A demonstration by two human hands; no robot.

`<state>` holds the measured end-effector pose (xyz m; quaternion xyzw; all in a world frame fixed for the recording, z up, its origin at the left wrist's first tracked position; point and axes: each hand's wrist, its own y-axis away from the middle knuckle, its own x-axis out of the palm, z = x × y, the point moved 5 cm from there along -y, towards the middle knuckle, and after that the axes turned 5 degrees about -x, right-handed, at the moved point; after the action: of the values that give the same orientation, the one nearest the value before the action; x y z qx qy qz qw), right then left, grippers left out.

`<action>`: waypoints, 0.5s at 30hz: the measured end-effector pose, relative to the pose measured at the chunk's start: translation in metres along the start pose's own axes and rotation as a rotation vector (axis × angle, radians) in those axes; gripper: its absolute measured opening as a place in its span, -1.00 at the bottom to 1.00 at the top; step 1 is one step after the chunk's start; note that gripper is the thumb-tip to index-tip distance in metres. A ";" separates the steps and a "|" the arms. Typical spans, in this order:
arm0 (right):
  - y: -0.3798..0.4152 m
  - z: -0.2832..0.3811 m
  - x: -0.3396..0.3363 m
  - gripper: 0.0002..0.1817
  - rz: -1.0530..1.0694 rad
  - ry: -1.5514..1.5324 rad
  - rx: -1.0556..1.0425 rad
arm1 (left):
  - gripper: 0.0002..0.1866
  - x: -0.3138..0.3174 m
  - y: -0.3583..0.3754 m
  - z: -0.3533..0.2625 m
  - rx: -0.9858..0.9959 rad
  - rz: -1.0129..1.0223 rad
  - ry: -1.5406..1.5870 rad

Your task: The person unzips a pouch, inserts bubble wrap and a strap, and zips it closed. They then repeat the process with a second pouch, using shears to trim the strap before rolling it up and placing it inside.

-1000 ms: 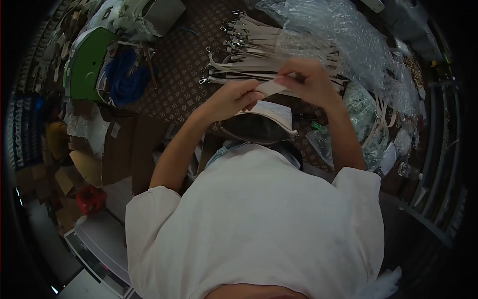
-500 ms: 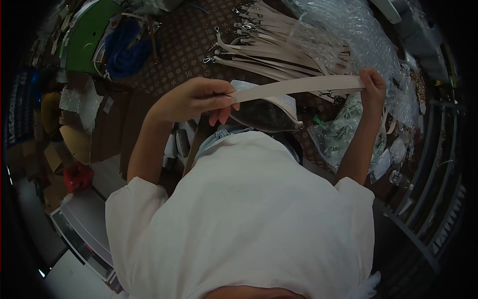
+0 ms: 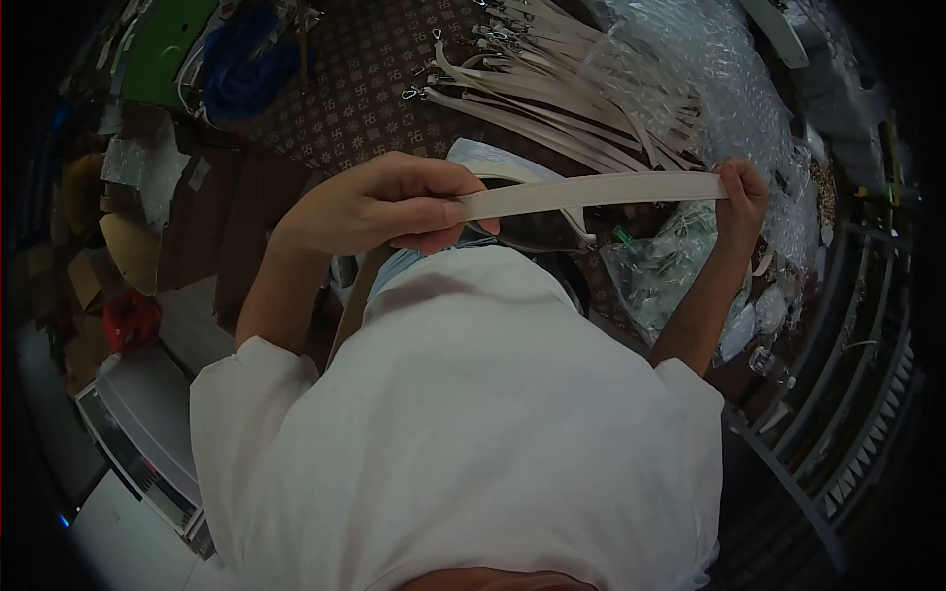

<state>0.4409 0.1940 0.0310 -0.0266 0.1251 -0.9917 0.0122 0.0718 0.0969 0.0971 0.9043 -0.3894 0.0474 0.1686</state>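
A cream-coloured strap (image 3: pixel 591 194) with stitched edges is stretched nearly level in front of my body. My left hand (image 3: pixel 389 205) is closed on its left end, thumb pressed along the strap. At the other end, the fingers of my right hand (image 3: pixel 741 187) pinch it, hiding that tip. Behind and below the strap, close to my lap, is a dark piece with a pale rim (image 3: pixel 537 231). Farther out, a bundle of similar straps (image 3: pixel 552 108) with metal snap hooks (image 3: pixel 412 94) lies on the patterned floor covering.
Bubble wrap (image 3: pixel 690 79) covers the right part of the strap bundle. A clear plastic bag (image 3: pixel 660 261) lies by my right forearm, and a metal rack (image 3: pixel 838 394) stands at right. At left are a blue coil (image 3: pixel 251 69), cardboard (image 3: pixel 202 222) and a red container (image 3: pixel 131 320).
The strap has gone from slightly bowed to straighter, and its right end is lower. My left hand has turned and closed more firmly around its end. The camera view has shifted slightly.
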 end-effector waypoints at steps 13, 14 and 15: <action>0.007 0.101 0.139 -0.83 0.510 0.224 -0.357 | -0.78 -0.012 -0.027 -0.019 0.450 -0.739 -0.613; 0.003 0.103 0.145 -0.81 0.507 0.230 -0.418 | -0.75 -0.019 -0.026 -0.020 0.473 -0.826 -0.494; 0.002 0.106 0.152 -0.78 0.508 0.235 -0.481 | -0.72 -0.024 -0.024 -0.020 0.491 -0.915 -0.372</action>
<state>0.2954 0.1613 0.1411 0.1171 0.3578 -0.8956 0.2371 0.0734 0.1360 0.1046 0.9871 0.0428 -0.1022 -0.1155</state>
